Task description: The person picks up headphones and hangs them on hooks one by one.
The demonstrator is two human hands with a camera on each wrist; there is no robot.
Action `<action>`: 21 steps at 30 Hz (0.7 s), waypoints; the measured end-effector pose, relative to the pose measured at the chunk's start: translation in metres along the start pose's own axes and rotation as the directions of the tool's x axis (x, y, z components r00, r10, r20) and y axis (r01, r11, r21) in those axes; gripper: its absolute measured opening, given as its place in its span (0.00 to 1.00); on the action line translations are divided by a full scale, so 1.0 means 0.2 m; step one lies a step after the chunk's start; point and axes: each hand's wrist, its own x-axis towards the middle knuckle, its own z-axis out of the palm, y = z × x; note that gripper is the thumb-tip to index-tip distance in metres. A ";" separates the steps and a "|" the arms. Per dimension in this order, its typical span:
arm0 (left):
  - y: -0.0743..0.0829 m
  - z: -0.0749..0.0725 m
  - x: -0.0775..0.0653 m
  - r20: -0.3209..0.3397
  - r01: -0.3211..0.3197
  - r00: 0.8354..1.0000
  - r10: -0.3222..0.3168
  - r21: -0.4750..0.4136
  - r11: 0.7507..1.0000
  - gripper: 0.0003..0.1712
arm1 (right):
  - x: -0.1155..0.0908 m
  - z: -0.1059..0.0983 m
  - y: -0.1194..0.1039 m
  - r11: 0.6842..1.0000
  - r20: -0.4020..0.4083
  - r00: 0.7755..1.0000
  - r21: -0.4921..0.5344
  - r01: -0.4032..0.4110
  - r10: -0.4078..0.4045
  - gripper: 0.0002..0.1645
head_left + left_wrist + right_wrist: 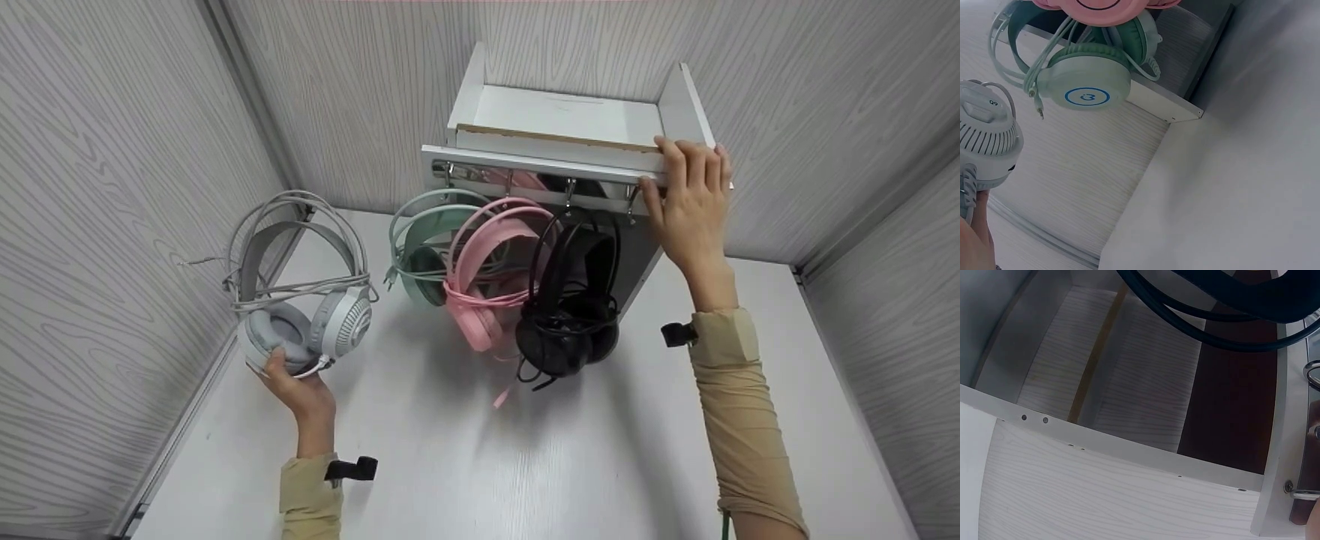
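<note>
My left hand (301, 396) holds a pair of light grey headphones (349, 321) from below, its thumb on one ear cup. The cable is wound round the headband. At the left edge of the left wrist view, one vented ear cup (988, 138) shows above the hand. My right hand (694, 210) grips the front right corner of a white shelf rack (570, 112), fingers over the top and thumb at the hook rail (540, 159). From that rail hang green headphones (424, 274), pink headphones (472, 319) and black headphones (555, 349).
Metal hooks (570, 191) line the rail; the one nearest my right thumb holds nothing. The rack stands against the back wall (360, 97) on a white table (450, 465). Side walls (97, 225) rise left and right. A pink plug (501, 397) dangles below the headphones.
</note>
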 end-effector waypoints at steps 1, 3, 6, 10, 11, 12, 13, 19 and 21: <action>0.01 0.00 -0.02 -0.002 0.008 1.000 -0.008 0.002 1.000 0.41 | 0.00 0.00 0.00 1.000 0.001 1.000 -0.003 -0.001 0.001 0.30; 0.02 -0.01 -0.06 -0.004 0.036 0.999 -0.036 0.002 0.999 0.41 | 0.00 0.00 0.00 1.000 -0.002 1.000 -0.004 0.000 0.000 0.30; 0.04 -0.01 -0.12 0.004 0.090 0.996 -0.090 0.009 0.996 0.43 | 0.01 0.00 0.00 1.000 -0.012 1.000 -0.003 0.001 -0.001 0.30; 0.08 0.00 -0.20 0.017 0.123 0.992 -0.123 0.002 0.992 0.44 | 0.01 0.01 -0.01 1.000 -0.021 1.000 0.005 0.002 -0.002 0.30; 0.09 0.01 -0.22 0.018 0.121 0.993 -0.120 -0.003 0.993 0.44 | 0.01 0.01 -0.01 1.000 -0.020 1.000 0.006 0.002 -0.001 0.30; 0.10 0.02 -0.23 0.019 0.116 0.993 -0.116 -0.013 0.993 0.44 | 0.01 0.01 -0.01 1.000 -0.018 1.000 0.002 0.002 -0.002 0.30; 0.11 0.03 -0.25 0.018 0.109 0.994 -0.109 -0.022 0.994 0.44 | 0.01 0.01 -0.01 1.000 -0.016 1.000 0.002 0.002 -0.002 0.30; 0.16 0.10 -0.35 0.057 0.037 0.998 -0.037 -0.014 0.999 0.43 | 0.00 0.01 -0.01 1.000 -0.008 1.000 -0.004 -0.002 0.002 0.30; 0.17 0.12 -0.37 0.079 0.019 0.997 -0.020 0.004 1.000 0.43 | 0.00 0.00 0.00 1.000 -0.006 1.000 -0.010 -0.005 0.005 0.30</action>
